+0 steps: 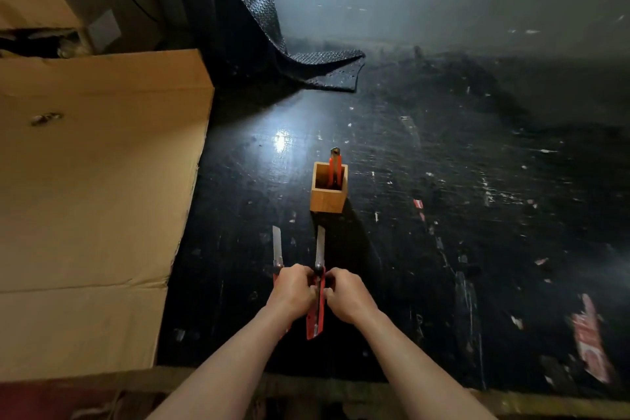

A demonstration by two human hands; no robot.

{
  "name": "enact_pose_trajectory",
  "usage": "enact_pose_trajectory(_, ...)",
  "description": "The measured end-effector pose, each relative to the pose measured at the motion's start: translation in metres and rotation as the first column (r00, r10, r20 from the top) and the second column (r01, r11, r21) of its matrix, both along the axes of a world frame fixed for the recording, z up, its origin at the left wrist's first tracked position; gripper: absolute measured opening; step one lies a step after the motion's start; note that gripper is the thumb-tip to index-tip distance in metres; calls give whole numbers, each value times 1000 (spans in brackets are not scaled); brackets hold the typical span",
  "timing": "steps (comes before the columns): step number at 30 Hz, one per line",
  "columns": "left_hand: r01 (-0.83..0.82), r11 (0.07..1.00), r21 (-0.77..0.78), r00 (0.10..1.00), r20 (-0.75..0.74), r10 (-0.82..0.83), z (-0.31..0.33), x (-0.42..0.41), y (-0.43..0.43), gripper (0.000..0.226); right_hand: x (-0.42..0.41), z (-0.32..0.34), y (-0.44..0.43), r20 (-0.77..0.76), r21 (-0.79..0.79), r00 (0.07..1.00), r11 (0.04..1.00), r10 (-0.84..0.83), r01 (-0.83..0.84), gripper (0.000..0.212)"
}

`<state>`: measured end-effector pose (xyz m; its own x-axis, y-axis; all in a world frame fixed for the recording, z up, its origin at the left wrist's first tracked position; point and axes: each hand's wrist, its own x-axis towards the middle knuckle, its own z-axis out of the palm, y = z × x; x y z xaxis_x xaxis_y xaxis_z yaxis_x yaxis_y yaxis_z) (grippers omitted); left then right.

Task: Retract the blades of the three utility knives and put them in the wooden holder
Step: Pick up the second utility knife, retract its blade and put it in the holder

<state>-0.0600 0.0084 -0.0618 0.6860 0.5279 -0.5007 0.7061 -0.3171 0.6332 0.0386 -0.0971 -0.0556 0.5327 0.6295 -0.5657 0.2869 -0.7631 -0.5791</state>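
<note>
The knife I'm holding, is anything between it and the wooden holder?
Nothing visible. The held knife, blade out, points at the wooden holder across bare black tabletop. One knife stands in the holder's far right corner, leaving room.

knives (316, 314): red | holder (328, 198): tan wood | table (443, 215): black, white-scuffed

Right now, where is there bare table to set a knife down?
Bare: right of the holder, out to the red scraps; also between holder and mat. Crowded: near both hands, by the box.
</note>
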Motion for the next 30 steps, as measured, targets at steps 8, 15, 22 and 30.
enact_pose_trajectory(8, -152, 979, -139, 978, 119, 169, -1, -9, -14, 31, -10, -5, -16, -202, 135, 962, 968, -184, 213, 30)
enact_pose_trajectory(15, -213, 957, -197, 907, 325, 268, 35, 1, -1, 33, 10, 30, -12, -300, 365, 921, 863, -247, 350, 31)
enact_pose_trajectory(22, -177, 943, -280, 795, 524, 305, 109, 38, 39, 35, 51, 106, 17, -252, 593, 953, 751, -168, 289, 33)
enact_pose_trajectory(30, 3, 914, -405, 678, 673, 296, 200, 65, 71, 41, 89, 204, 49, -221, 746, 970, 624, -98, 233, 36)
